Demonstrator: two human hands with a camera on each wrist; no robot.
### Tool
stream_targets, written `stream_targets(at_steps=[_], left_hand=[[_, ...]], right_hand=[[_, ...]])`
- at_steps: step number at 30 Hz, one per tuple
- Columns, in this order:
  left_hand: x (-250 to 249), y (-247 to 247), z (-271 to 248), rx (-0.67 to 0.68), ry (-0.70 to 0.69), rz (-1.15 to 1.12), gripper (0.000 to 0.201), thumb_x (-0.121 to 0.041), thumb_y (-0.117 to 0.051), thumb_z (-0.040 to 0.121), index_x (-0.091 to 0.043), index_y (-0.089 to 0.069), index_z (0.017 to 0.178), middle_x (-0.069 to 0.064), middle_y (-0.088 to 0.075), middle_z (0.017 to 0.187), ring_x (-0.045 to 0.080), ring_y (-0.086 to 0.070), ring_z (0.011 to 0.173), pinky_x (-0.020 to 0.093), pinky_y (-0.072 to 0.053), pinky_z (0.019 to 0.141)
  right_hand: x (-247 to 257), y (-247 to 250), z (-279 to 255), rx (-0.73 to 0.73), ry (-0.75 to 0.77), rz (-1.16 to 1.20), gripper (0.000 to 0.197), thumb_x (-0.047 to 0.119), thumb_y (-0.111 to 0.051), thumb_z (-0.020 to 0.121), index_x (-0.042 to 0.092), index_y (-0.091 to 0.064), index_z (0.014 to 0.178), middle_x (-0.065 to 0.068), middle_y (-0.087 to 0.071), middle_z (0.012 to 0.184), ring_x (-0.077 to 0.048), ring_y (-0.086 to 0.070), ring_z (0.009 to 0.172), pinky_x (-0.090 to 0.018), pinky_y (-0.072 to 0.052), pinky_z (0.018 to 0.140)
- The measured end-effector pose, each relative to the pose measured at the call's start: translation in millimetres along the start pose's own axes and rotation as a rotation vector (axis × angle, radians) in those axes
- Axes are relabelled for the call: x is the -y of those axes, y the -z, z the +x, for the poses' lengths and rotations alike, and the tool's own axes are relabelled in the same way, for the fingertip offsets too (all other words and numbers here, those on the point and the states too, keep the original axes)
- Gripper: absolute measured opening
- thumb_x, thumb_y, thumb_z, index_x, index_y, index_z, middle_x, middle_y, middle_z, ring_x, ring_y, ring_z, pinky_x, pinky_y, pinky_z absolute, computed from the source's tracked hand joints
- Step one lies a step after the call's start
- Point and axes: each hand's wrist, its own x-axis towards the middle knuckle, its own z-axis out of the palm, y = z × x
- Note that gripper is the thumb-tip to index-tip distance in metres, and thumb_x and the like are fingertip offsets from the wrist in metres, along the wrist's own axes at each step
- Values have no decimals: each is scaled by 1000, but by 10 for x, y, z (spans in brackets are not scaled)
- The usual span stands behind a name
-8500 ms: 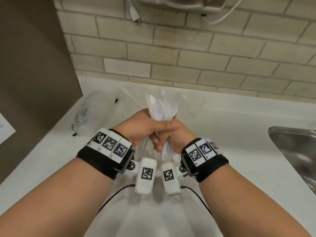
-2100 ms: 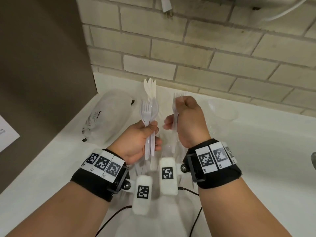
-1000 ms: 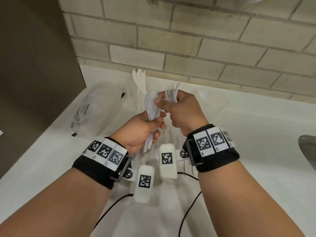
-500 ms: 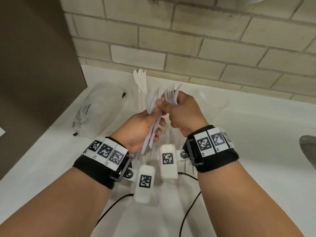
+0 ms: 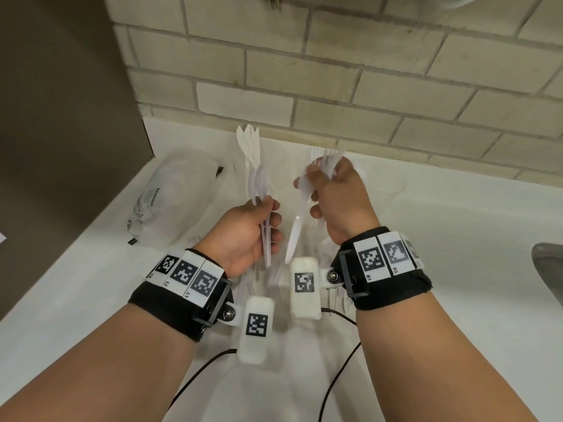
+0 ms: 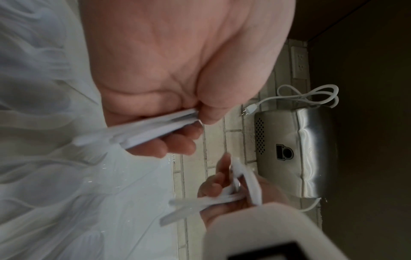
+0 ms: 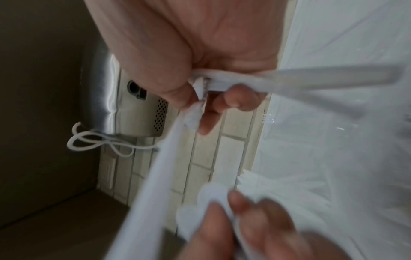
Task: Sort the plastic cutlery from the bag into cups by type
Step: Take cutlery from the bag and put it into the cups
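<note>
My left hand (image 5: 268, 214) grips a bundle of white plastic spoons (image 5: 260, 190) by the handles, bowls up. My right hand (image 5: 313, 193) is a short way to its right. It holds several white forks (image 5: 327, 159) in the fist and pinches one more white piece (image 5: 297, 220), which hangs down. Its head is hidden by the fingers. White knives (image 5: 249, 144) stand upright in a clear cup near the wall. Another clear cup (image 5: 382, 181) stands beyond the right hand. In the right wrist view the right fingers (image 7: 240, 98) curl round white handles (image 7: 224, 82).
A crumpled clear bag (image 5: 170, 196) printed with a warning lies at the left by a dark panel (image 5: 61, 117). Clear plastic with faint cutlery shapes (image 6: 66, 176) lies on the white counter (image 5: 457, 269) under my hands. A steel sink (image 5: 550, 269) is at the right edge, and a brick wall (image 5: 365, 86) stands behind.
The right hand was pinching a piece in the left hand's bundle half a second ago. It has now drawn that piece out to the right, and the hands have moved apart.
</note>
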Motion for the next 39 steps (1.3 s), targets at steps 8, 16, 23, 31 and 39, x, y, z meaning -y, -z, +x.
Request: stream_targets(at_steps=[8,16,23,31,39], left_hand=[[-45,175,1,-18,-52,-52,23,-23,-39,101,-12,-53,86,2,-49,68,18,-47,55,31,-40,58],[-84,289,73,-40,-45,-42,23,-26,-41,100,-13,-54,87,2,-50,66,16,-49,52,27,-45,51],[-96,311,93,-46,-34,-23,24,-28,-40,100,-13,-54,87,1,-50,66,16,-49,54,29,-43,55],[-58,265,106,-45,-23,-9,25,-29,-41,100,-13,-55,86,3,-50,67,16,-50,52,31,-44,55],[-57,194,109,-26,-16,-14,25,-29,-42,99,-12,-55,87,3,-51,66,18,-49,53,30,-45,53]], right_hand=[[235,381,547,-276,163,82,22,6,-41,98,22,-38,113,-17,-60,106,-20,-57,52,-35,-56,54],[357,175,1104,-317,404,-80,32,-4,-41,94,19,-43,116,-2,-57,92,-27,-65,74,-33,-59,68],[-54,131,1399,-233,376,-236,34,-13,-39,90,8,-52,113,-5,-56,102,-12,-56,77,1,-42,60],[-228,175,1513,-150,185,-118,31,-2,-57,84,28,-56,92,-3,-62,89,-22,-62,78,-33,-52,66],[-227,251,1596,-105,127,-84,42,-3,-72,77,16,-57,112,-7,-62,101,-20,-60,93,-30,-50,77]])
